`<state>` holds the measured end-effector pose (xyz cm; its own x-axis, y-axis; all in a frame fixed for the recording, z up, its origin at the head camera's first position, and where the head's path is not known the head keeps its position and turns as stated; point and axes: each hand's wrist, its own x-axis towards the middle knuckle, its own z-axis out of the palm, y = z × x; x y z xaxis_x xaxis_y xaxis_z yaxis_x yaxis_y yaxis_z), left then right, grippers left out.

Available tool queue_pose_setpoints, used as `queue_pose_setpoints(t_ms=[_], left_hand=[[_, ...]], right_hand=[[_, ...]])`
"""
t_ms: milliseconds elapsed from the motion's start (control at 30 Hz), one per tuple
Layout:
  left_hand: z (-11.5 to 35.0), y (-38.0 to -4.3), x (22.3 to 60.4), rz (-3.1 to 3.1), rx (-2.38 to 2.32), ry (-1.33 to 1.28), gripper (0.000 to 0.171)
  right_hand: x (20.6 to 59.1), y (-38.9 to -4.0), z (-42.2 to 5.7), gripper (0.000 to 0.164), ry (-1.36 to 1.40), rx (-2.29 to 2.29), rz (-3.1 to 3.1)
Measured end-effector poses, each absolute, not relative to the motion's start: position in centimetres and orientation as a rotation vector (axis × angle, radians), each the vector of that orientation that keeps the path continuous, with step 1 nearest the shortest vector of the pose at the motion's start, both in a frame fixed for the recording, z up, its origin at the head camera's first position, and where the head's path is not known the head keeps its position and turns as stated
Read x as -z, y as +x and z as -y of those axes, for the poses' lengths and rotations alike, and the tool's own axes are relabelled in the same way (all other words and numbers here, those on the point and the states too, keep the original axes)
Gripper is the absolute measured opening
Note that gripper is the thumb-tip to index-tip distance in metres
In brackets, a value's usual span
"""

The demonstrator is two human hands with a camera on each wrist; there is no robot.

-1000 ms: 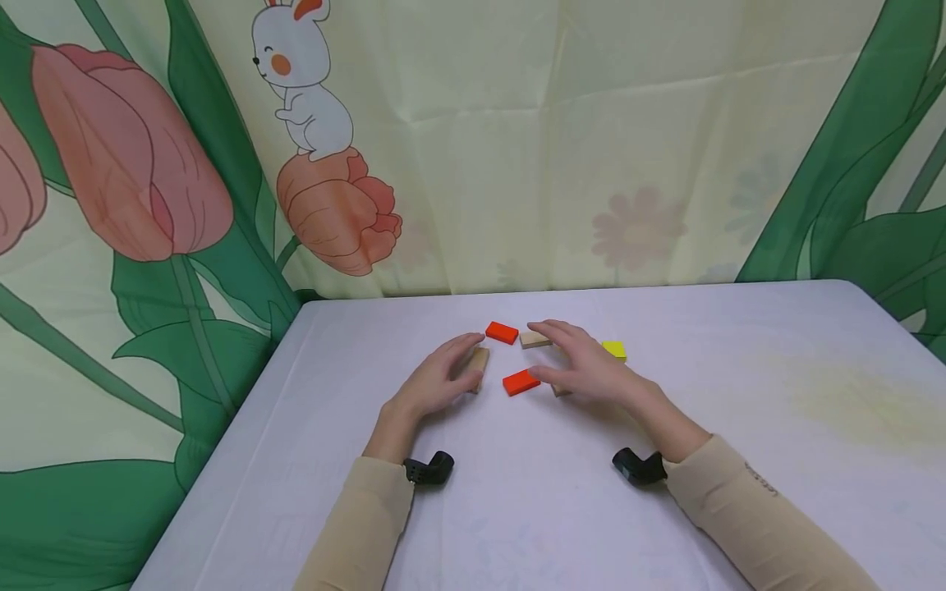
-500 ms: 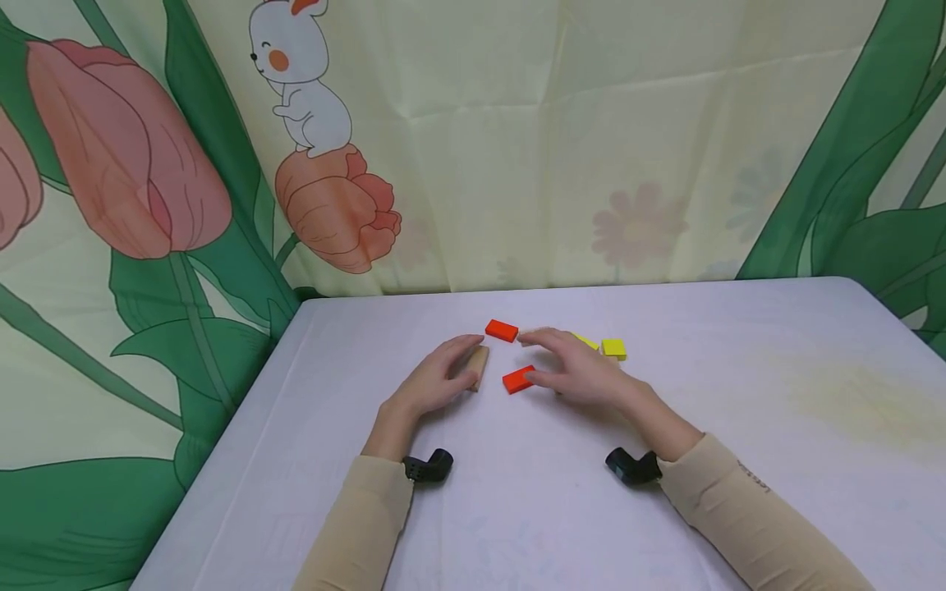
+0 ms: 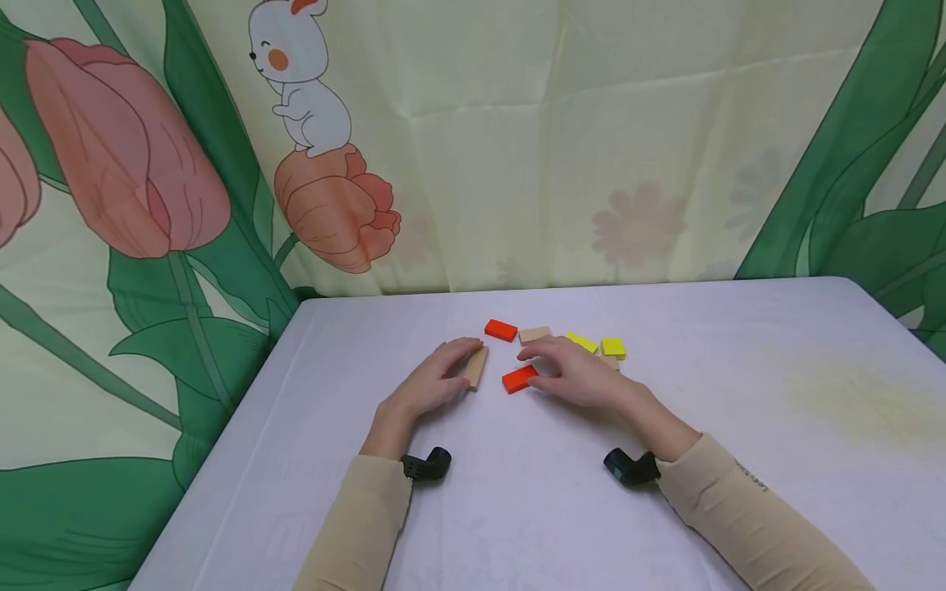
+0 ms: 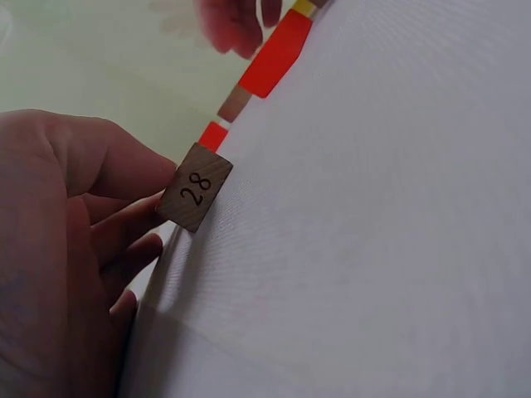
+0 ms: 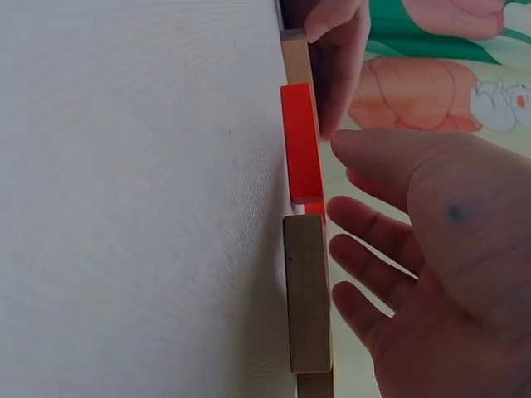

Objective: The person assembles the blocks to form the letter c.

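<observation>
In the head view my left hand [image 3: 431,379] lies along the left side of a plain wooden block [image 3: 477,368], fingers loosely bent. The left wrist view shows the thumb against or just beside this wooden block [image 4: 196,187], whose end reads "28". My right hand [image 3: 580,373] hovers over the blocks on the right, fingers apart and gently curved, gripping nothing. Its thumb is over the near red block [image 3: 519,378], partly hiding it. The right wrist view has another wooden block [image 5: 308,294] below the right fingers [image 5: 377,269]; in the head view the hand covers it.
Behind the hands lie a second red block [image 3: 501,330], a wooden block [image 3: 534,335] and two yellow blocks [image 3: 613,348]. A wooden block [image 3: 611,362] shows by the right wrist. White cloth covers the table [image 3: 517,509]; a printed curtain [image 3: 517,164] hangs behind.
My right hand has shifted a little left and toward me, uncovering the rear wooden block and a yellow block. My left hand has hardly moved. The blocks appear to stay in place.
</observation>
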<state>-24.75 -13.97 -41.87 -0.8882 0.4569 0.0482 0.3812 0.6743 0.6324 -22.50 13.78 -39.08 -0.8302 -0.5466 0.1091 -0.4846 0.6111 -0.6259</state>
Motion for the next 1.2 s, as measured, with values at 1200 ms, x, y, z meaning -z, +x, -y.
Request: queue_pose_setpoints(t_ms=[1200], left_hand=[[13.59, -24.63, 41.5, -2.768, -0.913, 0.708, 0.063]], right_hand=[[38.86, -22.33, -13.77, 0.022, -0.946, 0.894, -2.755]])
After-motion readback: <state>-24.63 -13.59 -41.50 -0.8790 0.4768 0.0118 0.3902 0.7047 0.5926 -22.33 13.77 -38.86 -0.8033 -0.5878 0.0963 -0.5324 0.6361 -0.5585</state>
